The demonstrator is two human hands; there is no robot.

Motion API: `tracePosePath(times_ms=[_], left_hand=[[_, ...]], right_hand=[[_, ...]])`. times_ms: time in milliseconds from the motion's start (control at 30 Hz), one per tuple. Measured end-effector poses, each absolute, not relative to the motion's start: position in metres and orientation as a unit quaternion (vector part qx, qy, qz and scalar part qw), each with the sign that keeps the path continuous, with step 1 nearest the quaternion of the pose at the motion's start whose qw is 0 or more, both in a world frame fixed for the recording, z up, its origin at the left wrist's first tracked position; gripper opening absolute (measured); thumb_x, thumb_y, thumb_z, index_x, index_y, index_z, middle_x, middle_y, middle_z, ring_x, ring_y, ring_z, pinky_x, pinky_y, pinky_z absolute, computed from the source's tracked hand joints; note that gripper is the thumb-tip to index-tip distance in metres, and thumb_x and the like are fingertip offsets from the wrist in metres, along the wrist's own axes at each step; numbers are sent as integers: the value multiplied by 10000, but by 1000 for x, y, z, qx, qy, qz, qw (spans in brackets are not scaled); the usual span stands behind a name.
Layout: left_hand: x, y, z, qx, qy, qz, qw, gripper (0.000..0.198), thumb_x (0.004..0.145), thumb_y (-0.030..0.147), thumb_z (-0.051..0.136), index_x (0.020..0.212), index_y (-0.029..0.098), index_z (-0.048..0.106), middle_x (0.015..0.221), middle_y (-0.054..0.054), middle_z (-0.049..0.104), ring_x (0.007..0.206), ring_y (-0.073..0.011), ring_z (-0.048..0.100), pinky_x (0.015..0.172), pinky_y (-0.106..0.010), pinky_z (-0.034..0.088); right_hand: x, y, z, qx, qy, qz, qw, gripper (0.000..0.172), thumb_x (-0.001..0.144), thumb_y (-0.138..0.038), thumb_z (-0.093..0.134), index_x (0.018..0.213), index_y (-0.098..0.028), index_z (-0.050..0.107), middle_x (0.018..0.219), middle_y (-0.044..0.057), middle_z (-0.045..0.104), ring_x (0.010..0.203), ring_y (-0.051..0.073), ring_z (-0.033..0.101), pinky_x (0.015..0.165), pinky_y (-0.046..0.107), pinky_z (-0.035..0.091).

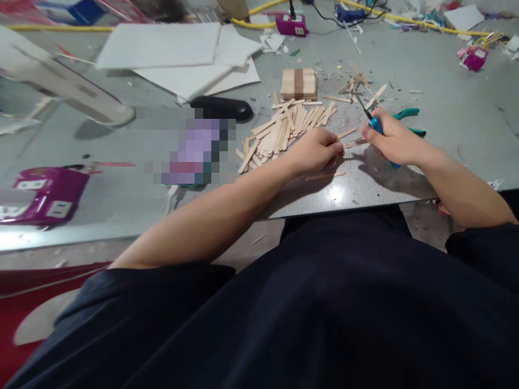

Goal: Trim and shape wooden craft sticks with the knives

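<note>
My left hand [320, 148] is closed, its fingertips pinching a wooden craft stick [355, 143] near the table's front edge. My right hand [395, 138] is wrapped round a blue-handled tool [376, 125] with a thin dark tip pointing up and away; its exact kind is unclear. The stick's far end reaches the right hand's fingers. Left of my hands spreads a loose pile of craft sticks [279, 132]. Behind it sits a banded bundle of sticks [299, 84]. Small joined stick pieces [357, 82] lie beyond the tool's tip.
Teal-handled pliers [407, 113] lie partly behind my right hand. To the left are a black elongated object [223, 108], a blurred-out phone-like object [194, 151], white boards [162, 46] and a purple power strip [52, 194]. A yellow cable [430, 24] crosses the back among scraps.
</note>
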State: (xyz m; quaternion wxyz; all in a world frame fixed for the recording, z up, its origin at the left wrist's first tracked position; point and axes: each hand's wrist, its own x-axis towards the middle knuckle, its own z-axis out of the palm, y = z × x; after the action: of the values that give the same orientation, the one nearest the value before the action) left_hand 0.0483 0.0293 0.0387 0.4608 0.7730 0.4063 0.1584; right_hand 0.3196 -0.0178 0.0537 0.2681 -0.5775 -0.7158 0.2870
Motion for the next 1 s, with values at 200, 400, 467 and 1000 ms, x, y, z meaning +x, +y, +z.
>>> tracePosePath(times_ms=[200,400,467,1000], left_hand=[[36,49,46,810,395,59,429,221,1044,246,843,828,213,873,757,-67,799,684,-201,683,800,-390,565],[33,60,37,810,372,38,452,229,995,315,948,813,228,841,781,-81,782,691,-236,751,751,-408,620],[33,63,33,812,372,44,447,227,989,304,954,806,229,842,772,-73,774,690,-238,757,747,-402,627],[42,50,51,792,389,253,397,218,1063,113,718,926,270,653,642,27,674,602,-177,609,714,-355,479]], right_hand=[[313,-30,63,-558,-790,201,155,270,1194,-455,820,1093,-286,635,940,30,678,934,281,641,879,427,450],[312,-28,67,-545,-819,137,118,236,1131,-397,837,1009,-269,680,949,67,713,938,299,647,878,438,399],[314,-25,68,-530,-834,129,76,250,1092,-391,875,981,-269,687,953,73,731,942,302,662,862,432,382],[281,-31,43,-411,-904,78,90,388,1213,-454,751,1420,-174,922,1433,246,848,1353,462,716,1149,586,537]])
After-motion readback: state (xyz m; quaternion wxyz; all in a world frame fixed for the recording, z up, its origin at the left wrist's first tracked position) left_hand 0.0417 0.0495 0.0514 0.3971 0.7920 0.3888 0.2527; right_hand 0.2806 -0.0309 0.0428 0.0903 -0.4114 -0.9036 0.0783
